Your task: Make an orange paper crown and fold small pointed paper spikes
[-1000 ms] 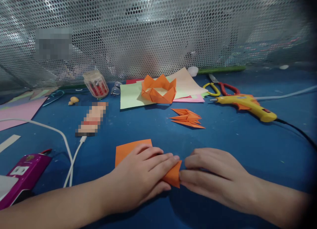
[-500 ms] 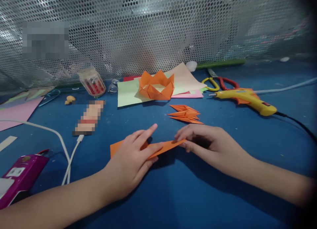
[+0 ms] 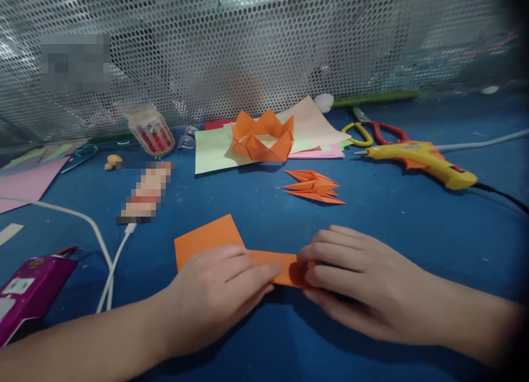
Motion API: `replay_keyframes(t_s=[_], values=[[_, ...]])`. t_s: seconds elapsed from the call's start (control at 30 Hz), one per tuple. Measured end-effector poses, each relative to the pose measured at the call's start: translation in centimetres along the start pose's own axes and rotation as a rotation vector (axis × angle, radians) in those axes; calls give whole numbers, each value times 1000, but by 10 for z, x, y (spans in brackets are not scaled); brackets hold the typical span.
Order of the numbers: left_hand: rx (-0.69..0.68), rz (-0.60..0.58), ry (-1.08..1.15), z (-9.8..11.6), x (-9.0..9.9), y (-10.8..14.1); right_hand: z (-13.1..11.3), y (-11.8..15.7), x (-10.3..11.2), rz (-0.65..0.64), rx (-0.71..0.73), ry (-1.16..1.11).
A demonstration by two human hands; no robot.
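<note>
A partly folded sheet of orange paper (image 3: 210,236) lies on the blue table, wide at its left end and narrowing to a strip on the right. My left hand (image 3: 223,288) rests over its middle, fingers together and gripping the lower edge. The strip's right end is pinched by my right hand (image 3: 351,283), its fingertips curled over the paper. Just beyond my hands are pointed orange folded pieces (image 3: 314,187). Farther back, an orange zigzag paper ring (image 3: 263,145) stands on a pale green sheet (image 3: 210,156).
A yellow glue gun (image 3: 425,161) and scissors with red and yellow handles (image 3: 388,133) lie at the right. A glass jar (image 3: 151,131), a pixelated object (image 3: 146,194), white cables (image 3: 97,233) and a purple power strip (image 3: 39,283) are at the left. Behind stands perforated metal mesh (image 3: 264,51).
My right hand has moved down toward me with the strip's end. My left hand has shifted slightly down and its raised finger has lowered, showing more of the orange paper's left part.
</note>
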State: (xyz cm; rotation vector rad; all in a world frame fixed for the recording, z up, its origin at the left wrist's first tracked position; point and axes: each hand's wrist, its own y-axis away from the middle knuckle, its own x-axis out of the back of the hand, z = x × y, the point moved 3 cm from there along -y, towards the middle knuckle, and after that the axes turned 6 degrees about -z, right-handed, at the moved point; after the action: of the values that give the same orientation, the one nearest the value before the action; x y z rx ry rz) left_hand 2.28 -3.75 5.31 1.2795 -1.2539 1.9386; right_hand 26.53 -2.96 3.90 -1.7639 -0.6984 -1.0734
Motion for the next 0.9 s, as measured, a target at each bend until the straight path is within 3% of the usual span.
replay_keyframes(t_s=[0.27, 0.53, 0.67, 0.9], values=[[135, 25, -73, -4, 2, 6, 10, -6, -14, -42, -127, -195], [-41, 21, -246, -2, -1, 9, 21, -7, -23, 27, -209, -259], [-113, -82, -345, 2, -3, 12, 20, -7, -27, -27, -168, -290], [-149, -155, -388, 5, -6, 18, 19, -6, -32, -51, -152, -222]])
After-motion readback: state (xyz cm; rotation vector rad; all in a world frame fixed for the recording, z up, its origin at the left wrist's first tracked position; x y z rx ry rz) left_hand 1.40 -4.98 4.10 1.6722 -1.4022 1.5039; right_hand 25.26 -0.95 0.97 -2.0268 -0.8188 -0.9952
